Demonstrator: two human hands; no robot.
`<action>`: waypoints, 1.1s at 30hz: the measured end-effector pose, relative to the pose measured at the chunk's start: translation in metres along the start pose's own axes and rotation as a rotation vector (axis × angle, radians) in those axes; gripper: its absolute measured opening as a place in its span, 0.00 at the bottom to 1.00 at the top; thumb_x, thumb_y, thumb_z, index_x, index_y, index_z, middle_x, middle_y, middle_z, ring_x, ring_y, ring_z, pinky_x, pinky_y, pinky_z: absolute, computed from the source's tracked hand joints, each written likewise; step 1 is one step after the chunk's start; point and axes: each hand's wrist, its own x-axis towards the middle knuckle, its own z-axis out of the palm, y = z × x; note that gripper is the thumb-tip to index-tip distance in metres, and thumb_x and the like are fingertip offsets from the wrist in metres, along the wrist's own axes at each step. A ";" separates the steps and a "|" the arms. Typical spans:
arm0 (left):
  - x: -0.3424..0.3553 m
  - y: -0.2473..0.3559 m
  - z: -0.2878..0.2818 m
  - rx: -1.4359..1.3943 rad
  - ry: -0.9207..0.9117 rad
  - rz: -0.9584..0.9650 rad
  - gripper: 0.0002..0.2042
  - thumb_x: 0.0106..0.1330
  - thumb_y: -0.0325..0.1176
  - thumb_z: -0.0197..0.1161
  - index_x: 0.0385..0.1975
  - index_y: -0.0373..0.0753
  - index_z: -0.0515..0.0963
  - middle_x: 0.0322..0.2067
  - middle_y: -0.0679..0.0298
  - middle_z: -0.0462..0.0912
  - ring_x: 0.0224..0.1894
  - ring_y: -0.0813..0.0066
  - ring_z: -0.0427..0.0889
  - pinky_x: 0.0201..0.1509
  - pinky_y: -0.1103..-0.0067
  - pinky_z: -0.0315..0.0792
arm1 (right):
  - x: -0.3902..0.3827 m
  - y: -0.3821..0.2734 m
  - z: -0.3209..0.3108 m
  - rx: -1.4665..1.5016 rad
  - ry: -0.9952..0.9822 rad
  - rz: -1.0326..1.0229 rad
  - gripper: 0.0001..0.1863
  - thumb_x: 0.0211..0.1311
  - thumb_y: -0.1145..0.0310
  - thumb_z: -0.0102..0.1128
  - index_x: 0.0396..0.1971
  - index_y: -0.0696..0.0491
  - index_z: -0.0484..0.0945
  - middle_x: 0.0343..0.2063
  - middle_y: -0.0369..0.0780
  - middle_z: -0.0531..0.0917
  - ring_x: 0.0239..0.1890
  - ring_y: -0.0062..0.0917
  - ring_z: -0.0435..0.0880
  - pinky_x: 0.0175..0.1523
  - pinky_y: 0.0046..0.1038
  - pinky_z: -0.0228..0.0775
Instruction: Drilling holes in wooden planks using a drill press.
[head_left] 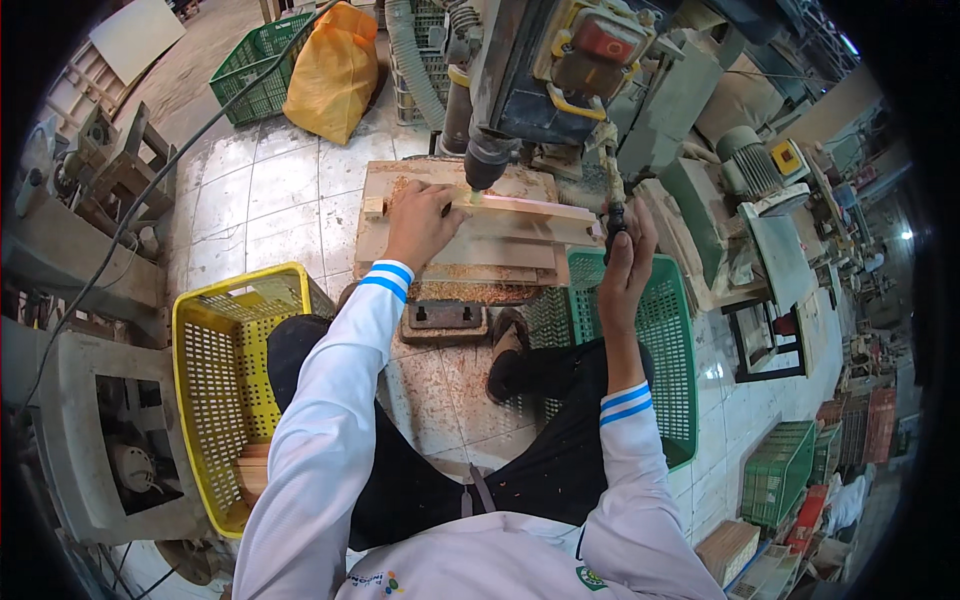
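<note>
Strip (535, 206) partly hidden by left hand (420, 220)

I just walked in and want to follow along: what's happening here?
A person sits at a drill machine. Their left hand is on a pale wooden strip, just left of the drill chuck, while their right hand is on the machine's lever handle. The chuck is right above the strip; whether the bit is in the wood is too blurred to tell. Shavings lie around. A yellow crate holding wood pieces stands on the left, a green crate on the right.
</note>
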 end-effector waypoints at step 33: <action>-0.007 -0.009 -0.034 0.183 0.010 -0.135 0.15 0.53 0.37 0.68 0.41 0.44 0.83 0.54 0.65 0.80 0.62 0.58 0.71 0.71 0.47 0.48 | 0.025 0.084 0.004 -0.829 -0.366 -0.096 0.13 0.55 0.72 0.63 0.42 0.52 0.80 0.40 0.43 0.77 0.47 0.43 0.75 0.52 0.41 0.68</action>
